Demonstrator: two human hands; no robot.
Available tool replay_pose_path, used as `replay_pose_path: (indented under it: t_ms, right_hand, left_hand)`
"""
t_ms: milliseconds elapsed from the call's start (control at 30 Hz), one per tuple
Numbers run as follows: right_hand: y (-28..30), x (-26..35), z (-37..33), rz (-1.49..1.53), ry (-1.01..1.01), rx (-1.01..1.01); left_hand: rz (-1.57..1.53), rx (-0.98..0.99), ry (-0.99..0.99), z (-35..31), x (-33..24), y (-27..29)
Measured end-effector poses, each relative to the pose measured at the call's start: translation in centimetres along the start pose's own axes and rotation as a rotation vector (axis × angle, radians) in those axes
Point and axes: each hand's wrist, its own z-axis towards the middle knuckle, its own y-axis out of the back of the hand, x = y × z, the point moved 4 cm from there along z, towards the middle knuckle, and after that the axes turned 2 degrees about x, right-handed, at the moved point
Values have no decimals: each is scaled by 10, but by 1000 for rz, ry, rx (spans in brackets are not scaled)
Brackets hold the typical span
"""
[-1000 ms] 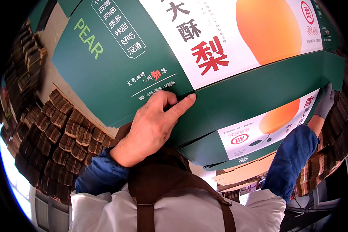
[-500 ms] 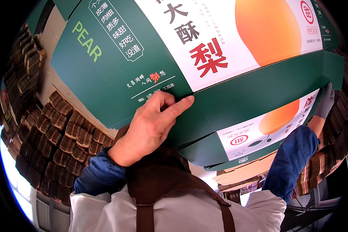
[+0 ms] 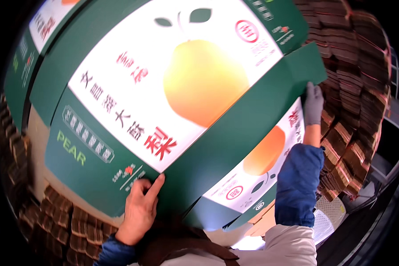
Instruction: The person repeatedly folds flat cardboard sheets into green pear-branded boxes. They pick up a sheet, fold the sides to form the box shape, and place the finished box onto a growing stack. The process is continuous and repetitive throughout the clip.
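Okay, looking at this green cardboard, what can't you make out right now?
In the head view:
Underside of the green cardboard: hidden by its printed face.
Its far edge: cut off by the picture's top.
Thumb of the right hand: hidden by the cardboard or the hand itself.
Palm of the left hand: turned away.
Small print: blurred.

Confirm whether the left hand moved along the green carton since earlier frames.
No, no clear move: the left hand still has its index finger at the bottom corner of the white panel on the green carton; the whole view swung.
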Motion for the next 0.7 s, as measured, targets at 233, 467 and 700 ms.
replay_pose_path:
  t_ms: [233, 467, 700]
  right_hand:
    - [7, -6, -5, 220, -21, -60]
    - [3, -15, -2, 151, -41, -63]
    - [3, -10, -3, 118, -70, -47]
  left_hand:
    - [3, 24, -17, 6, 0, -1]
    - [1, 31, -12, 7, 0, -1]
    - [1, 37, -15, 8, 0, 0]
